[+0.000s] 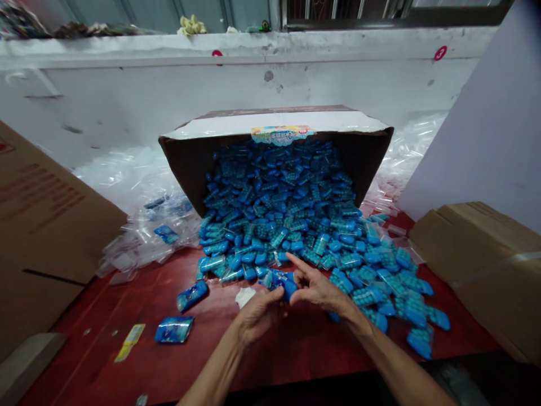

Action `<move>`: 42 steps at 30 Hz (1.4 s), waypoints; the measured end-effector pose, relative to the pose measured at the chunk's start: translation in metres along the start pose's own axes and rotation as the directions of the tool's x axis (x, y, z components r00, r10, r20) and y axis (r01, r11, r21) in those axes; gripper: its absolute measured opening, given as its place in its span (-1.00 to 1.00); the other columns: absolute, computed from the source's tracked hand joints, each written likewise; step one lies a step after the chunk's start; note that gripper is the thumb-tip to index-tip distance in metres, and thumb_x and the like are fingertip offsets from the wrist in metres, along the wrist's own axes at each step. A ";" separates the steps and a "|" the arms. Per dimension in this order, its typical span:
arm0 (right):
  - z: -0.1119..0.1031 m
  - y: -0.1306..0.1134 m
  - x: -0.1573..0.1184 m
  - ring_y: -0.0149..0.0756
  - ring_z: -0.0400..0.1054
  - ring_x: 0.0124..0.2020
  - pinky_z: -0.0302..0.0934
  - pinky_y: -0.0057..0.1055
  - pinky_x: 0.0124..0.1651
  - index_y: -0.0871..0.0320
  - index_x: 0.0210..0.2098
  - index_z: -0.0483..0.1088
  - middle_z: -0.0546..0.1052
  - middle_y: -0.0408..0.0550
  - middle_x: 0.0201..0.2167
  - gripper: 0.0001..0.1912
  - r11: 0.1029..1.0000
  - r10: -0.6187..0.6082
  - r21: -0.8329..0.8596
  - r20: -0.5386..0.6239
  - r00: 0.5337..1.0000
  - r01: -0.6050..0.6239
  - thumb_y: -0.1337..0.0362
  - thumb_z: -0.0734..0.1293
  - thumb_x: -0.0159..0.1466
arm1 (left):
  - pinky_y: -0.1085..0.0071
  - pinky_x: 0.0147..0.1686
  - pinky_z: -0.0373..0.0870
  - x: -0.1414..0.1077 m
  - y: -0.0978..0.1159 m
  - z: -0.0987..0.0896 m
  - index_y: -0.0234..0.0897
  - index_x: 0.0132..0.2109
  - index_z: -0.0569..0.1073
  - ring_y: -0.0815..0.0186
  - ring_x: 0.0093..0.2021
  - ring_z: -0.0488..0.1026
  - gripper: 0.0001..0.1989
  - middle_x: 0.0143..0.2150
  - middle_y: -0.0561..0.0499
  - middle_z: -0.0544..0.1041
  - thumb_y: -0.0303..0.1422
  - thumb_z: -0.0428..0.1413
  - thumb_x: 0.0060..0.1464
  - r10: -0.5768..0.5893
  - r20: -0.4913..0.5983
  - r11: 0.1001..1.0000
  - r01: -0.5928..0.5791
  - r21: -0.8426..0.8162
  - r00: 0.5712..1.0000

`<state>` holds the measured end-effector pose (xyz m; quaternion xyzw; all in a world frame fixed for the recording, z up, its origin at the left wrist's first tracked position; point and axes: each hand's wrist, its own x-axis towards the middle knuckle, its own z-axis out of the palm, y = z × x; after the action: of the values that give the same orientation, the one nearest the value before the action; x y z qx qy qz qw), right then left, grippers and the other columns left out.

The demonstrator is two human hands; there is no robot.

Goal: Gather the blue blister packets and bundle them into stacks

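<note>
A small blue printed packet [279, 282] is between my two hands, in front of the heap. My left hand [260, 313] grips it from below, its thumb on top. At the packet's right end is my right hand [319, 290], index finger stretched forward and the other fingers bent; whether it also grips the packet I cannot tell. Just beyond my fingers lies a large heap of clear-and-blue containers with teal pellets [287, 208], spilling from a carton [380, 152] on its side. A crumpled white scrap [245, 296] sits left of my left hand.
Two blue packets [174, 329] [192, 296] and a yellow strip [130, 341] lie on the red table [236, 361] to the left. Clear plastic sleeves [139, 197] pile up behind them. Cardboard boxes [46, 225] [486, 265] flank both sides.
</note>
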<state>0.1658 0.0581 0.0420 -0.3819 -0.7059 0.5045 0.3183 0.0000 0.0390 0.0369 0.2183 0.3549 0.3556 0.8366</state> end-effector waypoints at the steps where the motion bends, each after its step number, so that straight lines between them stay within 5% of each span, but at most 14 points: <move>1: 0.000 -0.001 -0.001 -0.52 -0.01 -0.59 -0.05 -0.58 -0.53 0.06 0.19 -0.19 0.11 -0.33 -0.61 -0.10 1.000 0.005 -0.026 0.004 1.000 -0.005 0.22 0.38 -0.01 | 0.46 -0.46 0.20 0.000 0.001 -0.001 -0.30 -0.26 0.44 0.41 -0.45 0.33 -0.82 -0.41 0.01 0.44 -0.40 0.11 -0.10 0.013 0.028 1.000 -0.014 0.010 1.000; 6: 0.000 -0.011 -0.005 -0.43 0.15 -0.46 0.07 -0.52 -0.39 -0.01 0.17 -0.12 0.27 -0.23 -0.46 -0.14 0.965 -0.011 -0.261 -0.027 1.000 0.003 0.17 0.38 -0.02 | 0.41 -0.31 0.22 -0.001 0.007 -0.002 -0.34 -0.25 0.45 0.40 -0.41 0.35 -0.83 -0.35 -0.04 0.46 -0.45 0.08 -0.07 0.036 0.131 0.998 -0.043 0.052 0.991; 9: 0.003 -0.009 -0.006 -0.39 0.18 -0.37 0.10 -0.47 -0.29 -0.02 0.18 -0.14 0.29 -0.19 -0.36 -0.08 0.965 -0.030 -0.262 -0.095 0.995 0.004 0.14 0.40 -0.07 | 0.40 -0.28 0.22 0.000 0.009 0.001 -0.33 -0.26 0.45 0.37 -0.36 0.37 -0.82 -0.30 -0.05 0.47 -0.45 0.11 -0.10 0.047 0.135 0.998 -0.052 0.034 0.990; 14: 0.011 0.008 -0.004 -0.50 0.10 -0.48 0.11 -0.53 -0.39 -0.09 0.17 -0.17 0.21 -0.21 -0.34 -0.07 1.000 0.026 -0.003 -0.201 0.979 -0.027 0.21 0.40 -0.06 | 0.48 -0.46 0.22 0.002 0.002 0.008 -0.34 -0.30 0.45 0.41 -0.46 0.35 -0.81 -0.43 -0.01 0.45 -0.36 0.14 -0.13 0.044 0.050 0.999 -0.044 0.013 0.998; 20: 0.014 0.013 -0.002 -0.49 0.15 -0.48 0.13 -0.51 -0.36 -0.04 0.15 -0.07 0.26 -0.19 -0.30 -0.19 1.000 0.006 -0.027 -0.079 0.997 -0.008 0.20 0.38 -0.02 | 0.52 -0.61 0.21 -0.009 -0.005 0.004 -0.32 -0.29 0.43 0.41 -0.53 0.34 -0.80 -0.48 0.00 0.44 -0.29 0.09 -0.08 0.109 -0.125 0.989 -0.120 -0.085 0.986; 23: 0.008 0.019 0.003 -0.40 0.21 -0.36 0.12 -0.46 -0.28 0.04 0.01 0.21 0.32 -0.14 -0.31 -0.50 0.967 -0.021 -0.255 -0.099 0.995 -0.005 0.16 0.31 0.07 | 0.48 -0.56 0.29 -0.030 0.012 -0.022 -0.33 -0.35 0.43 0.38 -0.52 0.36 -0.75 -0.49 -0.02 0.45 -0.22 0.00 -0.01 0.241 -0.237 0.925 -0.297 -0.236 0.941; 27: 0.006 0.039 0.014 -0.35 0.24 -0.24 0.08 -0.46 -0.21 0.08 -0.18 0.35 0.36 -0.10 -0.30 -0.76 0.829 -0.006 -0.551 -0.178 0.984 -0.095 0.21 0.18 0.20 | 0.38 -0.48 0.38 -0.057 0.039 -0.060 -0.42 -0.21 0.39 0.30 -0.42 0.40 -0.50 -0.37 -0.16 0.47 -0.10 -0.23 0.06 0.368 -0.483 0.774 -0.549 -0.314 0.795; 29: 0.011 0.047 0.019 -0.34 0.24 -0.24 0.08 -0.48 -0.23 0.06 -0.21 0.36 0.36 -0.11 -0.32 -0.79 0.726 0.008 -0.676 -0.175 0.984 -0.127 0.21 0.20 0.19 | 0.42 -0.52 0.38 -0.059 0.041 -0.064 -0.47 -0.19 0.38 0.34 -0.47 0.40 -0.56 -0.39 -0.16 0.47 -0.19 -0.22 0.10 0.321 -0.527 0.792 -0.529 -0.306 0.787; 34: 0.029 0.057 0.026 -0.32 0.21 -0.28 0.06 -0.47 -0.29 0.11 -0.38 0.38 0.37 -0.08 -0.37 -0.81 0.603 0.037 -0.777 -0.199 0.979 -0.181 0.25 0.16 0.22 | 0.53 -0.62 0.27 -0.027 0.010 -0.036 -0.33 -0.25 0.37 0.45 -0.62 0.32 -0.85 -0.57 0.06 0.41 -0.40 0.01 -0.01 0.152 -0.411 0.946 -0.253 -0.204 0.899; 42: 0.030 0.058 0.033 -0.30 0.19 -0.27 0.04 -0.43 -0.27 0.17 -0.34 0.32 0.36 -0.03 -0.35 -0.80 0.556 0.039 -0.809 -0.207 0.978 -0.193 0.28 0.10 0.25 | 0.57 -0.73 0.03 0.015 -0.021 -0.022 -0.32 -0.48 0.27 0.53 -0.74 0.19 -0.72 -0.65 0.13 0.34 -0.21 0.15 -0.21 0.209 -0.468 0.976 -0.156 0.150 0.858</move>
<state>0.1369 0.0839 -0.0203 -0.5722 -0.8037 0.1031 0.1262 -0.0001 0.0390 0.0036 0.2001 0.5480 0.4568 0.6716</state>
